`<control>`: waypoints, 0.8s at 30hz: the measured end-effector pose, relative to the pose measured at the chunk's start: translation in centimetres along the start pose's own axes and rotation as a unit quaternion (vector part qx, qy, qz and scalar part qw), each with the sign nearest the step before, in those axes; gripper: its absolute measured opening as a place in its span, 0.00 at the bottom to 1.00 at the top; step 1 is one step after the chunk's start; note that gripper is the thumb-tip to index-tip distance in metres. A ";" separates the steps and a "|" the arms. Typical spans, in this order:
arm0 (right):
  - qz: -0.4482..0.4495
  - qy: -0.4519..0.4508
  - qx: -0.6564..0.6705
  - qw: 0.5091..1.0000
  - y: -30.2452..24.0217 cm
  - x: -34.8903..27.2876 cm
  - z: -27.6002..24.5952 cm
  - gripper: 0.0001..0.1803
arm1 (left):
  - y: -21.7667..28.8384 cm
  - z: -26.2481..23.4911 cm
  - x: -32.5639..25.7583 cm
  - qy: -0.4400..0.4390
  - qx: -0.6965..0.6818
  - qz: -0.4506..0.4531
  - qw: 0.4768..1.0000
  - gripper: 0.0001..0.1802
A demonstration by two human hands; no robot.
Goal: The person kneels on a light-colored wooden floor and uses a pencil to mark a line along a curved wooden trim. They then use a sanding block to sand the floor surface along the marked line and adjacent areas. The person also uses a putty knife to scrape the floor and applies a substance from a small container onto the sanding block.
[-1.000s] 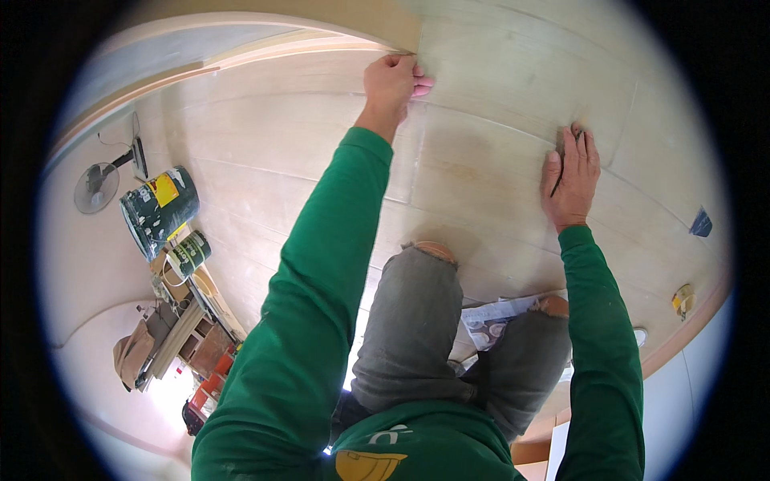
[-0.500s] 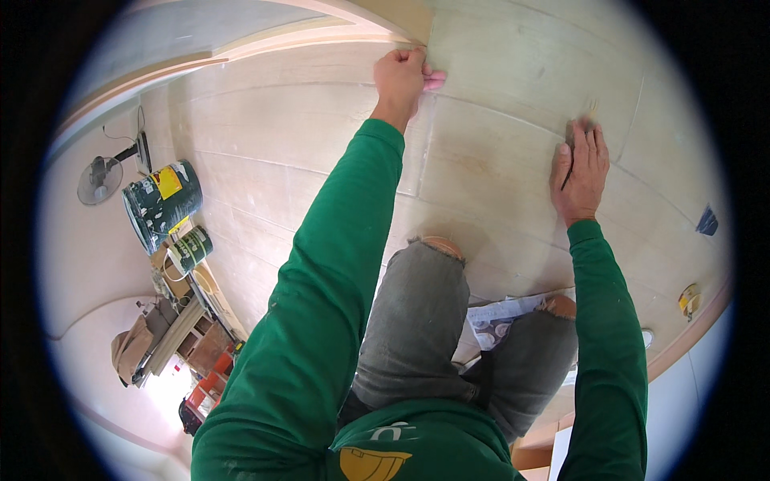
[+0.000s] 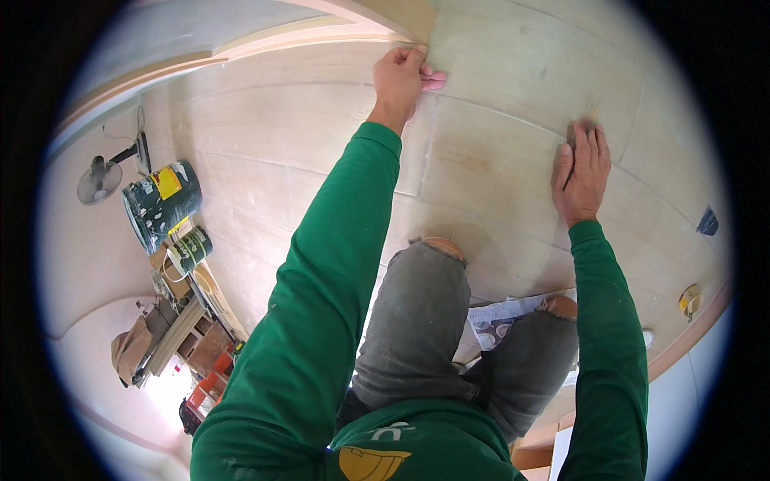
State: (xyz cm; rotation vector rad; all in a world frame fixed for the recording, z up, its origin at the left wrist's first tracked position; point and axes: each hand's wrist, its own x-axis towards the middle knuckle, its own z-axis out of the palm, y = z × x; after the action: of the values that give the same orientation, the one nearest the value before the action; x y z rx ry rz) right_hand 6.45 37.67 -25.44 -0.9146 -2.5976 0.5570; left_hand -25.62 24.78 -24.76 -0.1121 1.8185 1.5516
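My left hand [image 3: 399, 84] rests on the pale tiled floor [image 3: 321, 120], close to the end of a wooden trim [image 3: 405, 20]. Its thumb and forefinger are pinched together, and two other fingers stretch to the right against the floor. Whatever the pinch may hold is hidden. Farther right, my right hand [image 3: 583, 172] lies low over the floor, its fingers bent round a slim dark-handled tool [image 3: 569, 178]. Most of that tool is covered by the hand. Small pale strands [image 3: 594, 106] show just beyond its fingertips, too blurred to name.
Printed paper [image 3: 501, 317] lies by my knees. To the left stand a large dark green bucket [image 3: 164, 204], a smaller green pail [image 3: 192, 250] and a fan [image 3: 101, 180]. A dark blue scrap [image 3: 707, 221] and a small yellow-labelled container [image 3: 689, 302] are at the far right.
Both hands keep almost the same place. The left forearm has shifted very slightly to the left.
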 end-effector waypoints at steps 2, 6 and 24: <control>-0.001 -0.003 -0.004 1.000 0.0 0.2 -0.1 0.24 | 0.0 0.0 0.1 0.001 0.004 0.007 1.000 0.12; -0.001 -0.003 -0.003 1.000 0.2 0.2 0.0 0.24 | 0.3 0.9 -0.3 0.022 0.038 0.011 0.999 0.13; 0.000 -0.001 -0.005 1.000 -0.2 0.3 -0.1 0.24 | 1.1 -2.9 -0.1 -0.170 -0.162 -0.081 0.969 0.30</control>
State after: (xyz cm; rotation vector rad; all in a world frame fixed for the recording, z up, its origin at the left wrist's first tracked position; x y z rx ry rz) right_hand 6.14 37.78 -25.26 -0.9185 -2.6033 0.5462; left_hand -27.42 22.48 -23.83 -0.1339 1.2521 1.6268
